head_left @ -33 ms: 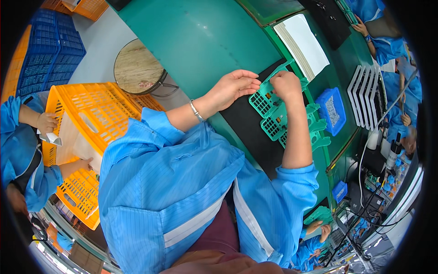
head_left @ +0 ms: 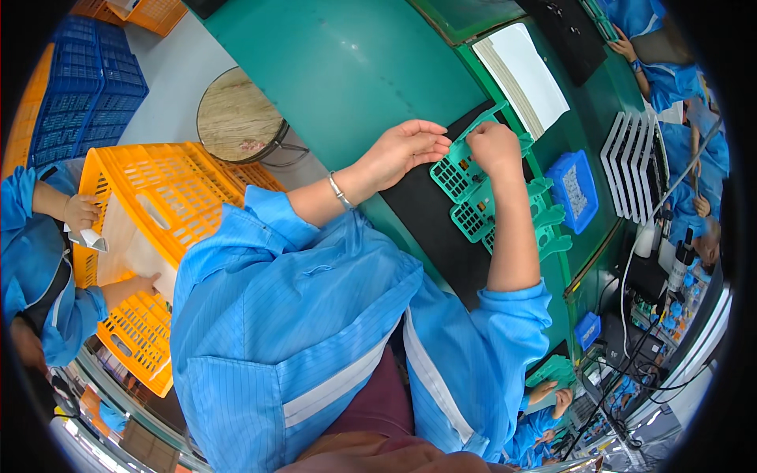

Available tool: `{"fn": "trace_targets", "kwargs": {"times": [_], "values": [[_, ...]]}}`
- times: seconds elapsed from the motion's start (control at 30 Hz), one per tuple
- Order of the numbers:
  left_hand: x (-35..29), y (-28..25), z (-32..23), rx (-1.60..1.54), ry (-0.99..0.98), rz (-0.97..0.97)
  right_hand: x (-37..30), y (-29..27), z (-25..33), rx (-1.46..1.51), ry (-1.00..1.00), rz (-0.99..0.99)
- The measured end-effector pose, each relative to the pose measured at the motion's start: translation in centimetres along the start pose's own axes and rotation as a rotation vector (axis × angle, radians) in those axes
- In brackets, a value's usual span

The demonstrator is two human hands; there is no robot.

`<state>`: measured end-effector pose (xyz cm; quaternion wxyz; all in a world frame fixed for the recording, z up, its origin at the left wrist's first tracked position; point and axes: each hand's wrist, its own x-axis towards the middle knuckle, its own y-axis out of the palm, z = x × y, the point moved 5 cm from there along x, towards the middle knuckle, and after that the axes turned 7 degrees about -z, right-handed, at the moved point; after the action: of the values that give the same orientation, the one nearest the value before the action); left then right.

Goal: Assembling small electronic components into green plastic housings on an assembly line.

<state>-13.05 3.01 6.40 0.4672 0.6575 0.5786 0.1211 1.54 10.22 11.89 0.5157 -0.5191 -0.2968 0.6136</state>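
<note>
Orange crate (head_left: 169, 193), round stool (head_left: 236, 118), blue bin (head_left: 574, 193), maybe w/ small parts.

A round wooden stool (head_left: 236, 118) stands on grey floor (head_left: 169, 71) beside a green workbench (head_left: 347, 63).

The surface (head_left: 339, 71) is dark green, and a black mat (head_left: 430, 229) lies on it. On the mat sit teal-green grid trays (head_left: 473, 217) with an open lattice pattern. To the right, a blue bin (head_left: 574, 193) holds pale grey bits, and far of it lies a white sheet stack (head_left: 524, 75). At far right stand white ribbed racks (head_left: 631, 162). The sleeves (head_left: 292, 315) are bright blue with fine pinstripes and a pale grey band. On the left are an orange lattice crate (head_left: 169, 197), blue crates (head_left: 83, 87) and a tan wooden stool top (head_left: 236, 118). The left wrist bears a silver bracelet (head_left: 339, 191).
</note>
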Motion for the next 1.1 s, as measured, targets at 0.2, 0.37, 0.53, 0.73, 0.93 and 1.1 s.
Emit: {"fn": "trace_targets", "kwargs": {"times": [0.2, 0.37, 0.53, 0.73, 0.93, 1.1], "values": [[-0.2, -0.1, -0.4, 0.011, 0.016, -0.018, -3.8, -0.6, -0.4, 0.189, -0.205, -0.352], [-0.1, 0.1, -0.5, 0.021, -0.002, -0.024, -6.4, 0.6, 0.4, 0.062, -0.573, -0.541], [-0.2, 0.1, -0.4, 0.021, 0.011, -0.035, -7.6, 1.5, 1.6, -0.226, -0.601, -0.665], [0.0, 0.5, -0.9, 0.012, 0.04, -0.084, -7.7, 1.3, 1.4, -0.26, -0.6, -0.666], [1.1, 5.7, -3.0, 0.064, 0.089, -0.025, -11.6, -1.1, -2.7, 0.253, -0.522, -0.653], [4.0, 14.5, -2.0, 0.194, 0.106, 0.184, -18.4, -1.8, -11.7, 0.483, -0.22, -0.888]]}}
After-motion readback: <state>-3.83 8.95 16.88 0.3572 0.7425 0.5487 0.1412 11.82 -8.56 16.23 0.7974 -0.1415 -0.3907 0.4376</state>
